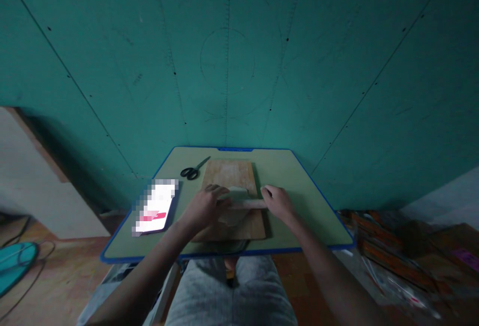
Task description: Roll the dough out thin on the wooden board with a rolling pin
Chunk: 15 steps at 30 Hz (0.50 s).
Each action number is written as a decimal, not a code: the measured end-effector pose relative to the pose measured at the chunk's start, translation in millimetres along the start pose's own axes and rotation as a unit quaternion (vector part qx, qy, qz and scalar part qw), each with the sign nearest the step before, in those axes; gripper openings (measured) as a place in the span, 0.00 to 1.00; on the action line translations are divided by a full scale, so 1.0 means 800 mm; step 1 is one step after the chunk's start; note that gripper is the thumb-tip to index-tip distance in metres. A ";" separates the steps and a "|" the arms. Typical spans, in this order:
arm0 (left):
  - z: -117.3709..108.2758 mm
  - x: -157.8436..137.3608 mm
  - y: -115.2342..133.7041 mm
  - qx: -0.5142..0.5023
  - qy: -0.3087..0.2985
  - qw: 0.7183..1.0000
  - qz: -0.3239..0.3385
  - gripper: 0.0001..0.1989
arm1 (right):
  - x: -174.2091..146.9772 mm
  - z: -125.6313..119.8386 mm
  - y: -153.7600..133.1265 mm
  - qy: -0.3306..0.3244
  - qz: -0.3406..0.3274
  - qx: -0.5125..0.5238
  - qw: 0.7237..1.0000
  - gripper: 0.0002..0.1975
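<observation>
A pale rolling pin (247, 204) lies crosswise over a flat, whitish sheet of dough (232, 218) on a wooden board (229, 170). My left hand (209, 205) is closed over the pin's left end, which its fingers partly hide. At the other end, my right hand (277, 201) grips the pin in a fist just beyond the board's right edge. Part of the dough shows beyond the pin and part on my side of it. Flour-like white marks cover the far part of the board.
Black-handled scissors (192, 171) lie left of the board on the blue-edged table (299, 181). A lit phone or tablet (157, 206), partly blurred out, rests at the table's left. A green wall (239, 66) rises behind. Clutter (404, 256) fills the floor at right.
</observation>
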State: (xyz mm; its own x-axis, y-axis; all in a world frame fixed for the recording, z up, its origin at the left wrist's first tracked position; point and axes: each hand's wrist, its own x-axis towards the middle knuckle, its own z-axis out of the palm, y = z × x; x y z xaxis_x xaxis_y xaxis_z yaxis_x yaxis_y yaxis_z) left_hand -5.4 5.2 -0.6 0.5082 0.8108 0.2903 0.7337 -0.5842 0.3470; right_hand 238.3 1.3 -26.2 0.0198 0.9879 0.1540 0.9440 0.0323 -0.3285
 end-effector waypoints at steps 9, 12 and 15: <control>0.016 0.040 0.011 0.180 0.008 0.975 -0.129 0.18 | -0.027 -0.027 -0.019 -0.119 -0.075 -0.170 0.975 0.20; 0.020 0.028 0.010 0.189 0.024 0.974 -0.122 0.18 | -0.033 -0.031 -0.018 -0.160 -0.133 -0.234 0.950 0.20; 0.026 0.011 0.010 0.193 0.044 0.976 -0.087 0.19 | -0.041 -0.029 -0.015 -0.172 -0.144 -0.242 0.944 0.22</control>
State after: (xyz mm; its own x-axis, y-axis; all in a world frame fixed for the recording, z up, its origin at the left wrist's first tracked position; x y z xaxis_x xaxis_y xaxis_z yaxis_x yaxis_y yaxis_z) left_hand 14.0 8.4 -14.3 0.3330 0.8800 0.3386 0.9292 -0.3673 0.0409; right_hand 233.5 -34.8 -5.9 -0.2893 0.9427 -0.1664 0.9358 0.3150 0.1580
